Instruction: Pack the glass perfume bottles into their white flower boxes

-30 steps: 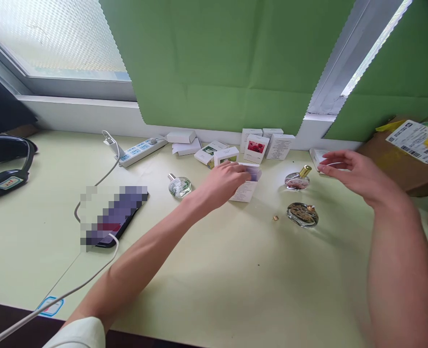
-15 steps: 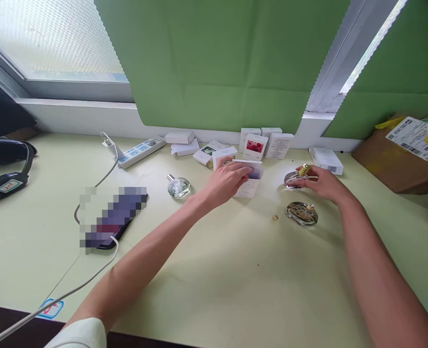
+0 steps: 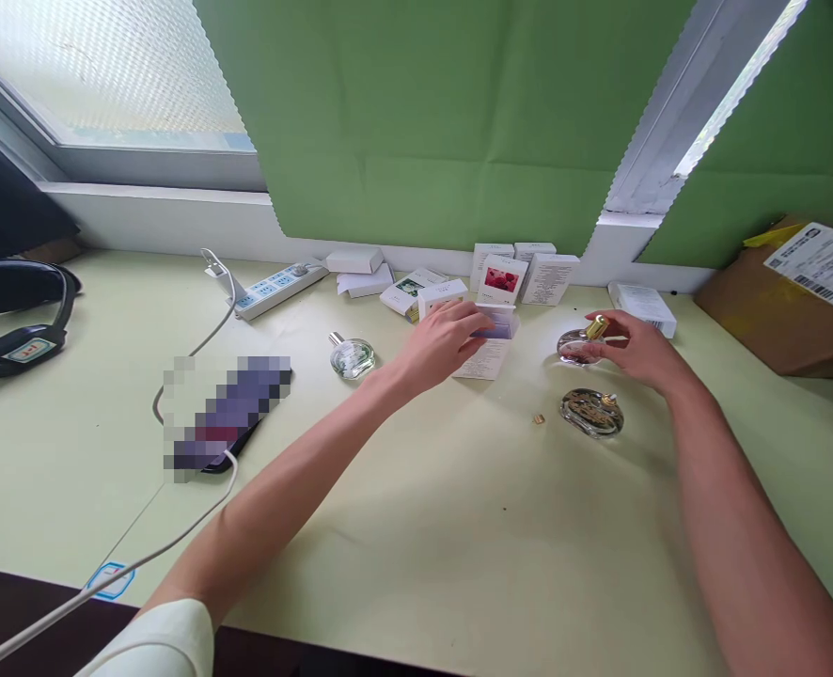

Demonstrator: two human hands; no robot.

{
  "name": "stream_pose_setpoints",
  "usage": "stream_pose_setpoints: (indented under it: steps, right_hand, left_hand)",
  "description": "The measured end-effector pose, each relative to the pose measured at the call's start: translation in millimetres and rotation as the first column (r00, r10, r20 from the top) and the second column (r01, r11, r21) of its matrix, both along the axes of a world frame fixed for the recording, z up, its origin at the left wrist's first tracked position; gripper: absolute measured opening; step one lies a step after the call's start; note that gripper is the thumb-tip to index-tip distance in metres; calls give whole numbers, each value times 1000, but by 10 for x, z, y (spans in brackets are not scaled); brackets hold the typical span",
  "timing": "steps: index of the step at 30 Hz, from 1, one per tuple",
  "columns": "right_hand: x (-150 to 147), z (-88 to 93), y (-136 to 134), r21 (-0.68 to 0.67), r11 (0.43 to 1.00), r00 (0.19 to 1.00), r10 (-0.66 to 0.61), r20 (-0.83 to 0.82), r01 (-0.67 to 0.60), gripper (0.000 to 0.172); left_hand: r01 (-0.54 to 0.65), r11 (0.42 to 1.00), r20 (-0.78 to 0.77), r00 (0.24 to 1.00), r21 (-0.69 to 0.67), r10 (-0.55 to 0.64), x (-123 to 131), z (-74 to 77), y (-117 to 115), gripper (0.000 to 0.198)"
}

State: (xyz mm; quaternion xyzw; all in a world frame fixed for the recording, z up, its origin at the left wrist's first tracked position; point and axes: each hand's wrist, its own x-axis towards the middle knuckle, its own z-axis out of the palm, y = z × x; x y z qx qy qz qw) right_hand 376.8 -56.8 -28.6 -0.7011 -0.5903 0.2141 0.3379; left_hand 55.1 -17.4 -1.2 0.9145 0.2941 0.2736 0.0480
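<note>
"While the left hand grasps the open box, what does the right hand do?"

"It grasps the gold-capped bottle, which appears to rest on the worktop, right of the box and just beyond the second bottle."

"Any advice on handling?"

"Take the glass body rather than the cap, steady the box without crushing it, and stay clear of the second bottle."
</note>
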Motion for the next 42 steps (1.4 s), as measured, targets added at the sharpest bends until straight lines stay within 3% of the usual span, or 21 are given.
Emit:
stream_pose_setpoints:
  steps: [5, 10, 14, 17, 20, 23, 29, 34, 42]
  right_hand:
    - [-26, 43, -3, 42, 998, 998, -56, 0, 56, 46]
    - [-93, 346, -97, 202, 972, 992, -112, -63, 123, 57]
    - [-341, 621, -206, 461, 884, 987, -4, -158, 77, 58]
    - [-616, 719, -264, 538, 843, 970, 144, -195, -17, 57]
    - [-846, 723, -285, 535, 837, 929, 282, -238, -117, 55]
    - [-969, 678, -272, 546, 824, 905, 338, -258, -152, 50]
    - [-1068, 601, -230, 565, 803, 892, 381, -243, -189, 40]
    - [-1144, 569, -229, 498, 832, 909, 375, -182, -243, 43]
    - [-1143, 466, -176, 487, 828, 900, 402, -168, -279, 41]
  left_hand:
    - [-12, 1000, 21, 1000, -24, 13, -37, 5, 24, 27]
    - [-3, 999, 66, 998, -44, 5, -43, -21, 37, 41]
    - [56, 996, 118, 992, -72, -47, -37, 6, 19, 43]
    - [119, 989, 155, 982, -82, -105, -35, 26, 8, 44]
    - [177, 981, 188, 969, -78, -160, -35, 13, 22, 47]
    - [193, 977, 212, 962, -92, -170, -35, -25, 52, 53]
    - [219, 956, 224, 959, -197, -173, -24, -46, 49, 76]
    - [253, 942, 259, 946, -219, -194, -16, -24, 28, 74]
    - [263, 941, 266, 942, -214, -203, -15, -33, 32, 73]
